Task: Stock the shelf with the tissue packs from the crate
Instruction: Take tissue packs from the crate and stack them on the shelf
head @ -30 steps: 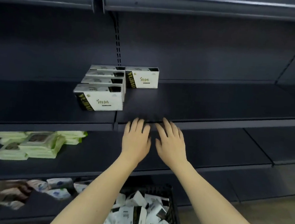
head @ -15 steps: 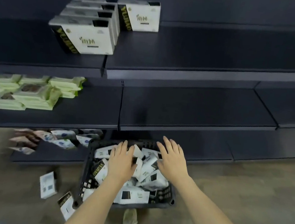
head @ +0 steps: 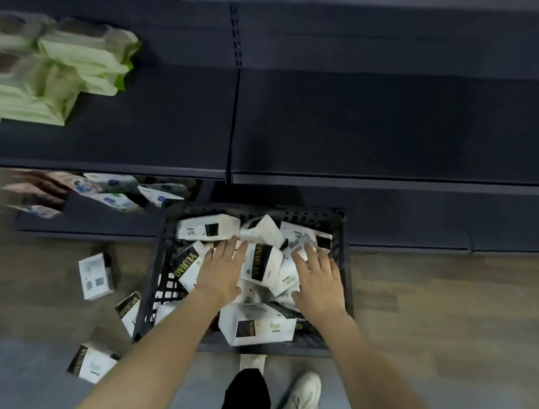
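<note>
Head view: I am looking straight down at a dark slatted crate on the wood-look floor, pushed up against the foot of the dark shelf. The crate holds a loose jumble of white tissue packs with black-and-gold lettering, lying at all angles. My left hand is reaching in with its fingers straight and slightly spread, palm down over the packs on the left of the pile; I cannot tell whether it is touching them. My right hand does the same over the right side, fingers extended and spread, its grip open and clamped on nothing. Three more of the same packs lie on the floor just left of the crate: one label-up, one tilted against the crate wall, one nearer me. On the shelf board at upper left sits a stack of pale green soft packs. On the lowest board are blurred white pouches with blue marks. Below, a light shoe and a dark trouser leg show.
</note>
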`<state>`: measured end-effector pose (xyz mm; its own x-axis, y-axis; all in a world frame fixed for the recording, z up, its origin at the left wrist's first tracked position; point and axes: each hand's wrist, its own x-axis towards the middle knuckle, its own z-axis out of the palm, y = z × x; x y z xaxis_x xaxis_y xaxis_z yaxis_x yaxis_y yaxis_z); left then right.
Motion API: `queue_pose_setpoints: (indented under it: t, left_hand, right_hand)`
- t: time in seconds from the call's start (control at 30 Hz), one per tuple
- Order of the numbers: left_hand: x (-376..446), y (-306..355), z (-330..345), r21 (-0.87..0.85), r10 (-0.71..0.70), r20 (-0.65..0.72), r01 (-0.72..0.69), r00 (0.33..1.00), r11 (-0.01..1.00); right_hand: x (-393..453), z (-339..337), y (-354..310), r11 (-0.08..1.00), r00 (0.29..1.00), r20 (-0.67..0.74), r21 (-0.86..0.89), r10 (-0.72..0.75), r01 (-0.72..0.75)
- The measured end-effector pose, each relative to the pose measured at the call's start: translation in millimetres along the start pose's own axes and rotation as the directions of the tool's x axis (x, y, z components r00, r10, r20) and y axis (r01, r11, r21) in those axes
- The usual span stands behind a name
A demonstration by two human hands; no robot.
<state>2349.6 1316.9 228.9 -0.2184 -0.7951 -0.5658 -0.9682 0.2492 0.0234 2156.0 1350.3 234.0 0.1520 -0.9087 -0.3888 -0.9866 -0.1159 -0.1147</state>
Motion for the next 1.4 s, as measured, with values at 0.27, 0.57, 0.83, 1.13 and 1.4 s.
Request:
queue_pose_setpoints:
  t: [0.27,0.57,0.83,1.13,1.4]
  left_hand:
    - [61.5,-17.9,58.7,-0.038,0.017,0.049,-0.015,0.999,0.999]
    - [97.2,-23.3,69.9,-0.004,0.179,0.000,-0.179,0.984,0.984]
    - [107.7,-17.0,78.9,-0.041,0.233,-0.006,-0.233,0.972,0.972]
    - [62.5,-19.5,48.4,-0.060,0.186,-0.117,-0.193,0.976,0.979]
    - [-6.8,-0.8,-19.6,0.029,0.160,-0.197,-0.157,0.967,0.987]
  right_hand:
    - [37.6,59.8,5.0,0.999,0.992,0.119,-0.009,0.038,-0.037]
    - [46.4,91.6,2.9,0.996,0.984,0.159,0.018,0.079,-0.083]
    - [50.7,100.0,2.0,0.997,0.987,0.139,0.010,0.075,-0.077]
    - [23.7,67.6,-3.0,0.998,0.996,0.068,0.019,0.065,-0.067]
    - [-18.5,5.1,-5.7,0.997,0.994,-0.090,0.045,0.068,-0.064]
